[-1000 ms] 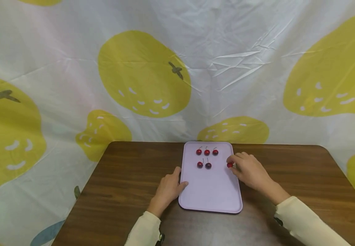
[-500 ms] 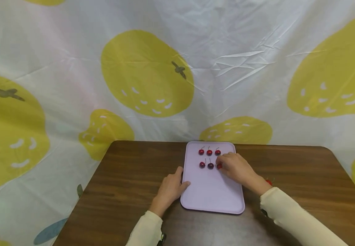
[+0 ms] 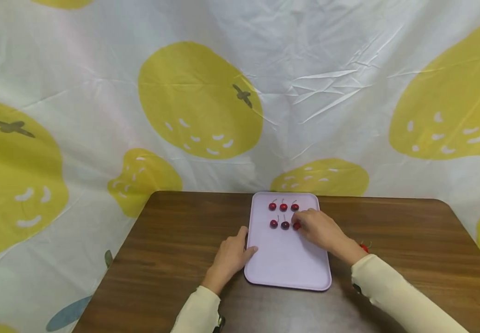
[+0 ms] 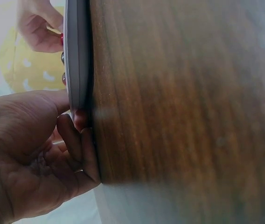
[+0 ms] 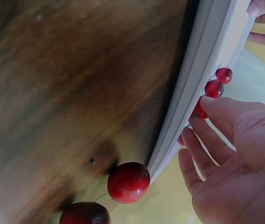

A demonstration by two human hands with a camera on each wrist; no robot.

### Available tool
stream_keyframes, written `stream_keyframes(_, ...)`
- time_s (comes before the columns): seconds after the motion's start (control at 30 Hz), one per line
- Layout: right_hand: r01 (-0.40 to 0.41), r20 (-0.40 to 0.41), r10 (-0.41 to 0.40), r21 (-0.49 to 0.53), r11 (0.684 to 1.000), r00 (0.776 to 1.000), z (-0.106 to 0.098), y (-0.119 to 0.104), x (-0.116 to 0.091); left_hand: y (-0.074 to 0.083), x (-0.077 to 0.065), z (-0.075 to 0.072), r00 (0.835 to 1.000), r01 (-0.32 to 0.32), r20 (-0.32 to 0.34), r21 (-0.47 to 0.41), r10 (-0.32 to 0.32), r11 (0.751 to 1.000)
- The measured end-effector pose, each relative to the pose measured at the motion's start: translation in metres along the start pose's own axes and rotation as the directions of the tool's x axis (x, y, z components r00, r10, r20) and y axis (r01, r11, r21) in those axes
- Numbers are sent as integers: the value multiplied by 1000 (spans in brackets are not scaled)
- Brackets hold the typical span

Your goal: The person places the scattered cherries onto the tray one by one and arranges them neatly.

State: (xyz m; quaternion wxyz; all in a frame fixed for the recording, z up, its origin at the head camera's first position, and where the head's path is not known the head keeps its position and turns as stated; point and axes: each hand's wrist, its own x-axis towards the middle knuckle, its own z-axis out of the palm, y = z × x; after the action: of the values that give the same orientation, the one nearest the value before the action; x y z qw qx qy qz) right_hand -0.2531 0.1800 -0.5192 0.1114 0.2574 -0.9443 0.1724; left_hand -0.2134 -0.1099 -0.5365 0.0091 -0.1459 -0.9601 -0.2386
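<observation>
A pale lilac tray (image 3: 287, 268) lies on the table, its left edge gripped by my left hand (image 3: 228, 254), thumb over the rim and fingers curled outside it. On the tray's far half stand three cherries in a back row, the middle cherry (image 3: 283, 207) among them. Two more, including a darker cherry (image 3: 285, 225), form a row nearer me. At the right end of that row my right hand (image 3: 316, 229) pinches a red cherry (image 5: 201, 110) between thumb and index finger, close over the tray; its other fingers are spread in the right wrist view.
Right of the tray, cherries lie on the brown wooden table (image 3: 181, 249); a red cherry (image 5: 129, 183) and a darker cherry (image 5: 85, 213) show in the right wrist view. My forearm partly hides them in the head view. A lemon-print curtain (image 3: 223, 175) hangs behind the table.
My right hand has carried the cherry left from the tray's right edge to the end of the nearer row, then stayed there. My left hand keeps its grip on the tray.
</observation>
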Motion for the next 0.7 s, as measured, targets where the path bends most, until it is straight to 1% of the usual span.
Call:
stream_keyframes(0.13,-11,-42,8,-63,998,999,1,-2,-1,-1,-1,0,1000,1,1,-5,-1,1000)
stream_keyframes(0.2,-27,-67,20,-106,994,998,1,-3,-1,0,-1,-1,1000,4,2,-10,-4,1000)
stream_keyframes(0.27,-46,-78,36,-129,991,996,0,-5,-1,1,-2,-2,1000,8,2,-12,-8,1000)
stream_keyframes(0.4,-65,-76,56,-132,989,996,-1,-7,1,1,-2,-2,1000,18,6,-19,-18,1000)
stream_keyframes(0.7,-52,-73,43,-132,990,996,0,-6,2,0,-1,0,1000,18,0,-4,-18,1000)
